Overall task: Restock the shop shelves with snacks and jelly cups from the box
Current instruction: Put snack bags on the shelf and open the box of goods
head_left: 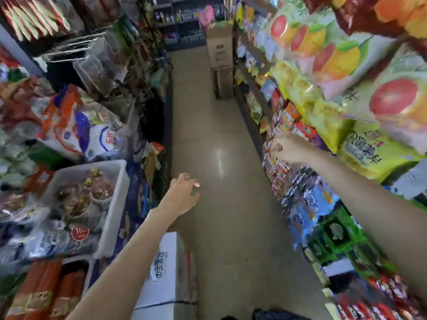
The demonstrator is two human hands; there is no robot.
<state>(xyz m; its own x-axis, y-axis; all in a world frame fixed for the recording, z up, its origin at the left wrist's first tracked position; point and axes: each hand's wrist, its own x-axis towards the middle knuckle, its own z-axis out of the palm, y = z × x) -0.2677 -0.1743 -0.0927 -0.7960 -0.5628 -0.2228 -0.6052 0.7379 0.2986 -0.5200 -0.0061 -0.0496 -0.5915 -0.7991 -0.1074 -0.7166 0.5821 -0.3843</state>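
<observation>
The right hand (287, 148) is at the front of the right shelf (254, 88), its fingers curled against a row of small red and white packets (275, 158); it seems to pinch or press one of them, but the blur does not let me say whether it holds a packet or only pushes it in place. The left hand (184, 192) hangs over the aisle floor (208, 112) with relaxed, half-spread fingers and holds nothing. Under the left forearm stands a white box (165, 269), low at the left side of the aisle; its inside is not visible, so I cannot tell how much stock is left in it. I judge the task is in the middle: the right shelf looks quite full with bags, while the box is not put away. A white bin (115, 204) on the left holds cups, perhaps jelly cups, but they are too blurred to be sure. A tall carton (219, 47) stands far down the aisle. The whole picture is smeared, and labels cannot be read.
</observation>
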